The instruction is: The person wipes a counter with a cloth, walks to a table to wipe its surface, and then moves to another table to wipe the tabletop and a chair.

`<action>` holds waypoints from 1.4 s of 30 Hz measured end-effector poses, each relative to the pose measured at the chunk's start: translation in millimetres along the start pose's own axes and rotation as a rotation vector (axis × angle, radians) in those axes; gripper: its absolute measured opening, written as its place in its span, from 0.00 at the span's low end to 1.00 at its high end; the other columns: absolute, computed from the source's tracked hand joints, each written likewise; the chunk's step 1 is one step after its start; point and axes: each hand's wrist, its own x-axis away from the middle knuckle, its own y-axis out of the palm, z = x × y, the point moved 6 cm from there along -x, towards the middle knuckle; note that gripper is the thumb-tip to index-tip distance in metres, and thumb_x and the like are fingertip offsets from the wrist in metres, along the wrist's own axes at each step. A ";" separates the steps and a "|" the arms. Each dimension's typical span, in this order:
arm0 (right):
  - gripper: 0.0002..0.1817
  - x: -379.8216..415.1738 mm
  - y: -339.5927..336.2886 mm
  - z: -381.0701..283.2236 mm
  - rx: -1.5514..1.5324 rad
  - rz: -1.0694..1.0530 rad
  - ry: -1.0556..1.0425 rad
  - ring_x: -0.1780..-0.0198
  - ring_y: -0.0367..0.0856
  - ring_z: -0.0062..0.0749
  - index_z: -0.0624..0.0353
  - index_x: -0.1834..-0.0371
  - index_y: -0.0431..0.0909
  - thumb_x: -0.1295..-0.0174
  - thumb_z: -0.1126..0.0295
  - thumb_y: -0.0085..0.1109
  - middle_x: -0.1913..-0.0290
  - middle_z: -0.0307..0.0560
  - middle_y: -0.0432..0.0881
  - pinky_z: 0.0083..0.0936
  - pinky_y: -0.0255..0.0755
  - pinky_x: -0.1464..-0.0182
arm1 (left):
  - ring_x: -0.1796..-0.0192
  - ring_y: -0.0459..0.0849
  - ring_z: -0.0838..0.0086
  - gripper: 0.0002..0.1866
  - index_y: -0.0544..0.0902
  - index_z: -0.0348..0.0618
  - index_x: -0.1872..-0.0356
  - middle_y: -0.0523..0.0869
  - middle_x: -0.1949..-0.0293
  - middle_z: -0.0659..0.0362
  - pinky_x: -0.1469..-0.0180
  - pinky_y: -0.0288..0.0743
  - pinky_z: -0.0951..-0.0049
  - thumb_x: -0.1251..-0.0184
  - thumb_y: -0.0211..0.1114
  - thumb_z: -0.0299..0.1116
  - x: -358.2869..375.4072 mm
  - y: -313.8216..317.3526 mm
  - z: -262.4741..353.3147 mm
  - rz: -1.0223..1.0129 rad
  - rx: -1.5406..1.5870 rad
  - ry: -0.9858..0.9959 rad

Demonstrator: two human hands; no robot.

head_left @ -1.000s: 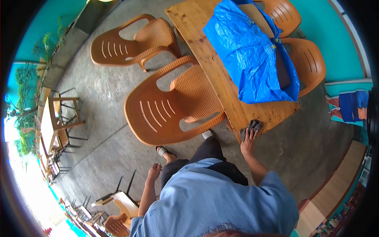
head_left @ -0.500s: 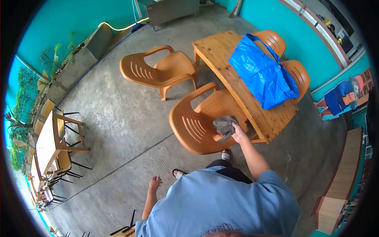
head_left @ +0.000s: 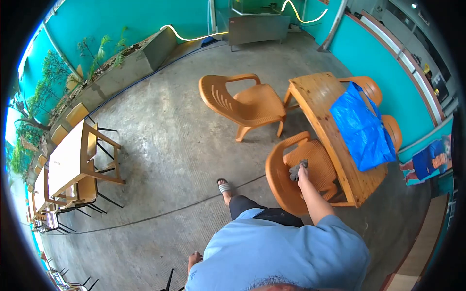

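My right hand (head_left: 303, 174) is closed around a crumpled dark grey cloth (head_left: 294, 170). It holds the cloth over the near orange plastic chair (head_left: 277, 182), between the backrest and the seat; whether the cloth touches the chair is hard to tell. This chair faces the wooden table (head_left: 318, 109), with its seat partly under the tabletop. Low at my left side hangs my left hand (head_left: 195, 258), its fingers loosely bent and nothing seen in them. A large blue bag (head_left: 364, 128) rests on the table.
Another orange chair (head_left: 262, 104) stands farther off, left of the table. Two more orange chairs (head_left: 366, 89) are behind the table by the teal wall. White-topped tables (head_left: 68, 157) with chairs line the left. A metal counter (head_left: 257, 30) stands at the back.
My view has turned left, so the table and chairs appear farther right. I have stepped forward with one foot. My right hand still grips the cloth, and my left hand has dropped lower in view.
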 end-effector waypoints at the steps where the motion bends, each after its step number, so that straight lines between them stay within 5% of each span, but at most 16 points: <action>1: 0.23 -16.0 35.6 0.5 0.003 -0.015 0.003 0.40 0.82 0.41 0.63 0.34 0.71 0.25 0.59 0.53 0.42 0.53 0.83 0.39 0.74 0.38 | 0.58 0.91 0.52 0.23 0.78 0.30 0.48 0.88 0.54 0.43 0.61 0.85 0.53 0.20 0.53 0.46 -9.4 1.8 11.9 -0.035 -0.012 0.014; 4: 0.24 -55.6 145.8 -24.7 0.236 0.187 -0.317 0.42 0.81 0.47 0.64 0.34 0.71 0.28 0.62 0.54 0.44 0.55 0.83 0.38 0.70 0.36 | 0.58 0.91 0.53 0.23 0.78 0.31 0.48 0.88 0.54 0.44 0.61 0.85 0.54 0.20 0.53 0.46 -34.0 -20.5 46.7 0.019 -0.241 0.035; 6: 0.25 -50.1 231.6 -59.6 0.217 0.080 -0.447 0.38 0.80 0.47 0.66 0.35 0.72 0.28 0.59 0.56 0.40 0.57 0.82 0.38 0.70 0.35 | 0.58 0.91 0.53 0.23 0.78 0.31 0.47 0.88 0.54 0.44 0.61 0.85 0.55 0.20 0.54 0.46 -43.7 -38.5 85.5 0.038 -0.286 0.072; 10: 0.29 -52.3 402.6 -90.5 0.029 -0.266 -0.253 0.37 0.80 0.44 0.73 0.37 0.75 0.28 0.55 0.58 0.38 0.60 0.82 0.36 0.71 0.36 | 0.58 0.91 0.54 0.22 0.78 0.31 0.47 0.88 0.54 0.45 0.62 0.85 0.56 0.20 0.54 0.46 -72.3 -84.9 191.3 0.096 -0.228 0.113; 12: 0.30 -56.6 471.7 -94.4 0.302 -0.344 -0.168 0.38 0.80 0.39 0.73 0.39 0.77 0.27 0.53 0.57 0.40 0.58 0.83 0.35 0.72 0.38 | 0.58 0.91 0.55 0.22 0.78 0.31 0.47 0.88 0.54 0.45 0.62 0.85 0.57 0.20 0.54 0.45 -93.0 -109.5 249.3 0.148 -0.131 0.124; 14: 0.29 -9.1 522.0 -127.6 0.299 -0.596 -0.112 0.39 0.79 0.30 0.72 0.42 0.80 0.30 0.51 0.61 0.40 0.50 0.83 0.31 0.71 0.37 | 0.58 0.91 0.55 0.22 0.78 0.31 0.47 0.89 0.54 0.45 0.62 0.85 0.57 0.20 0.54 0.45 -110.8 -128.1 307.1 0.203 -0.023 0.136; 18: 0.30 10.5 593.0 -150.0 0.246 -0.699 -0.136 0.36 0.77 0.30 0.71 0.37 0.77 0.28 0.54 0.60 0.38 0.48 0.82 0.32 0.70 0.35 | 0.59 0.91 0.57 0.22 0.78 0.32 0.47 0.89 0.55 0.46 0.62 0.86 0.59 0.20 0.54 0.45 -155.8 -134.0 434.6 0.181 0.170 0.194; 20: 0.29 10.6 623.4 -143.2 0.100 -0.841 0.045 0.36 0.77 0.29 0.70 0.35 0.75 0.27 0.54 0.59 0.38 0.47 0.82 0.32 0.69 0.34 | 0.59 0.91 0.59 0.22 0.78 0.32 0.47 0.88 0.55 0.47 0.62 0.86 0.59 0.19 0.54 0.46 -185.5 -138.1 492.5 0.106 0.156 0.239; 22: 0.27 -11.5 639.8 -150.4 0.066 -0.759 0.065 0.38 0.78 0.29 0.68 0.37 0.77 0.27 0.54 0.59 0.40 0.45 0.83 0.31 0.70 0.35 | 0.57 0.91 0.59 0.22 0.78 0.32 0.46 0.88 0.54 0.47 0.62 0.86 0.59 0.19 0.53 0.46 -208.9 -135.0 546.2 0.001 -0.056 0.260; 24: 0.35 -53.0 644.6 -148.0 0.103 -0.694 -0.019 0.30 0.73 0.37 0.71 0.28 0.68 0.28 0.53 0.60 0.31 0.55 0.76 0.32 0.63 0.28 | 0.57 0.90 0.60 0.23 0.78 0.33 0.45 0.88 0.53 0.47 0.62 0.86 0.59 0.18 0.52 0.47 -263.9 -144.4 571.9 -0.131 -0.241 0.287; 25: 0.25 -112.1 645.8 -114.1 0.111 -0.469 -0.084 0.41 0.80 0.28 0.67 0.38 0.79 0.26 0.55 0.58 0.42 0.44 0.84 0.30 0.72 0.37 | 0.57 0.90 0.60 0.23 0.78 0.34 0.45 0.88 0.53 0.48 0.62 0.86 0.59 0.18 0.52 0.47 -295.4 -155.4 583.6 -0.184 -0.346 0.291; 27: 0.32 -74.1 639.5 -190.8 0.001 -0.370 0.088 0.34 0.78 0.32 0.69 0.31 0.71 0.26 0.53 0.58 0.35 0.48 0.79 0.31 0.70 0.32 | 0.57 0.90 0.60 0.23 0.78 0.34 0.45 0.88 0.52 0.48 0.62 0.86 0.59 0.18 0.52 0.47 -355.7 -184.9 613.6 -0.258 -0.514 0.290; 29: 0.34 -103.9 635.4 -212.5 -0.115 -0.188 -0.030 0.32 0.76 0.34 0.64 0.27 0.68 0.27 0.51 0.58 0.32 0.48 0.77 0.33 0.70 0.31 | 0.57 0.90 0.59 0.22 0.77 0.35 0.44 0.88 0.52 0.48 0.62 0.85 0.59 0.18 0.51 0.47 -392.4 -219.4 667.5 -0.298 -0.596 0.266; 36: 0.30 -119.1 650.0 -290.0 -0.241 0.262 -0.161 0.34 0.78 0.33 0.58 0.29 0.71 0.26 0.51 0.58 0.36 0.46 0.80 0.39 0.73 0.35 | 0.58 0.90 0.59 0.21 0.76 0.39 0.44 0.87 0.52 0.49 0.63 0.85 0.58 0.18 0.50 0.49 -502.0 -286.0 923.0 -0.275 -0.246 0.067; 40: 0.28 -168.4 673.5 -240.1 -0.336 0.337 -0.112 0.40 0.81 0.34 0.57 0.31 0.72 0.26 0.50 0.57 0.40 0.46 0.82 0.40 0.76 0.40 | 0.59 0.89 0.58 0.21 0.75 0.42 0.43 0.86 0.51 0.50 0.65 0.84 0.56 0.18 0.49 0.49 -557.3 -312.1 1088.6 -0.017 -0.316 0.115; 42: 0.26 -203.6 684.7 -208.2 -0.425 0.416 -0.055 0.45 0.84 0.36 0.57 0.33 0.72 0.25 0.53 0.56 0.44 0.46 0.83 0.40 0.78 0.43 | 0.58 0.90 0.58 0.22 0.74 0.40 0.40 0.87 0.51 0.50 0.64 0.84 0.56 0.18 0.50 0.48 -568.6 -287.8 1167.5 -0.075 -0.265 0.265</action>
